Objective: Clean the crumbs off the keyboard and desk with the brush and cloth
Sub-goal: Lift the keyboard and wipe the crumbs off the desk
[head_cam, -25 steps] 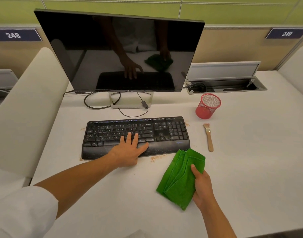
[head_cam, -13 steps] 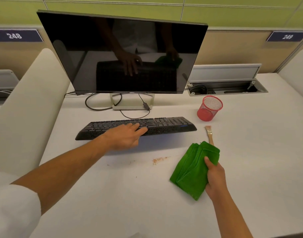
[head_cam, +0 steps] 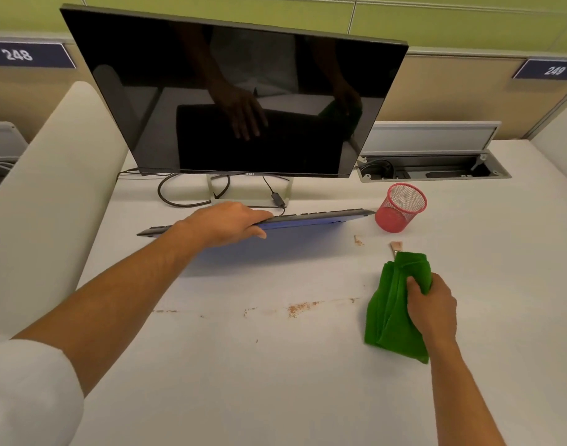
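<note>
Head view: left hand [head_cam: 225,222] is gripping the keyboard [head_cam: 311,217], holding it off the desk [head_cam: 275,381]; right hand [head_cam: 431,305] is clutching the cloth [head_cam: 389,312] beside crumbs [head_cam: 299,307].

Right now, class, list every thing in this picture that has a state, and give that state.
keyboard: lifted, tilted on edge, held by left hand
green cloth: bunched, gripped by right hand
monitor: off, dark
crumbs: scattered on desk
brush: lying flat, part-covered by cloth
red mesh cup: upright
</note>
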The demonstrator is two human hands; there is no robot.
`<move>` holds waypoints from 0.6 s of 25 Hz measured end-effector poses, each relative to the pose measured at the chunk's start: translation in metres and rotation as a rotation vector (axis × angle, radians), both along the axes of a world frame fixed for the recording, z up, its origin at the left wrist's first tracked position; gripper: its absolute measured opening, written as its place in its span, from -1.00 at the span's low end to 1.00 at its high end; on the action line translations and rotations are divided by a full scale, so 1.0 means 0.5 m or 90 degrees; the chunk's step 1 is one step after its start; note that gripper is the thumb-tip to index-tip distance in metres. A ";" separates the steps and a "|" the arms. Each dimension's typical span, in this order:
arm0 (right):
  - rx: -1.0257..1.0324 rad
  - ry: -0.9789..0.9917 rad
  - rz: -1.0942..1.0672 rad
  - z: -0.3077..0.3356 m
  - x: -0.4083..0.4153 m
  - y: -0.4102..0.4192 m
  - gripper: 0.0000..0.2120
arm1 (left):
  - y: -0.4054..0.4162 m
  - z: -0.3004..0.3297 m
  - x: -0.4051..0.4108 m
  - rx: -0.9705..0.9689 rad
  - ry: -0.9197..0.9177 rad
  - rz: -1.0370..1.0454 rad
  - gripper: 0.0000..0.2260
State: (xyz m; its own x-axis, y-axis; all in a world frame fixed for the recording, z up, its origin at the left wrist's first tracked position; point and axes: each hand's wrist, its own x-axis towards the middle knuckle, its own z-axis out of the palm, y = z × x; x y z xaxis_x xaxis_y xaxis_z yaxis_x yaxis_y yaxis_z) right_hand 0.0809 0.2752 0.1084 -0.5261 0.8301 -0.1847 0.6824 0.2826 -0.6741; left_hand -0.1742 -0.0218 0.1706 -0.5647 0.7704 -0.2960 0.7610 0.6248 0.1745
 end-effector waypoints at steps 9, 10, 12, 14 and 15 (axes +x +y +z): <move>0.193 -0.210 0.246 -0.050 -0.047 -0.133 -0.82 | 0.017 0.014 -0.022 0.040 0.092 0.044 -0.67; 0.192 -0.217 0.286 -0.057 -0.053 -0.159 -0.78 | 0.017 0.011 -0.021 0.043 0.098 0.047 -0.67; 0.170 -0.200 0.357 -0.073 -0.062 -0.210 -0.73 | 0.012 0.005 -0.022 0.040 0.097 0.051 -0.66; 0.123 -0.155 0.381 -0.078 -0.072 -0.236 -0.72 | 0.009 0.006 -0.027 0.044 0.092 0.046 -0.66; 0.093 -0.121 0.367 -0.070 -0.078 -0.236 -0.73 | 0.009 0.008 -0.030 0.052 0.087 0.042 -0.66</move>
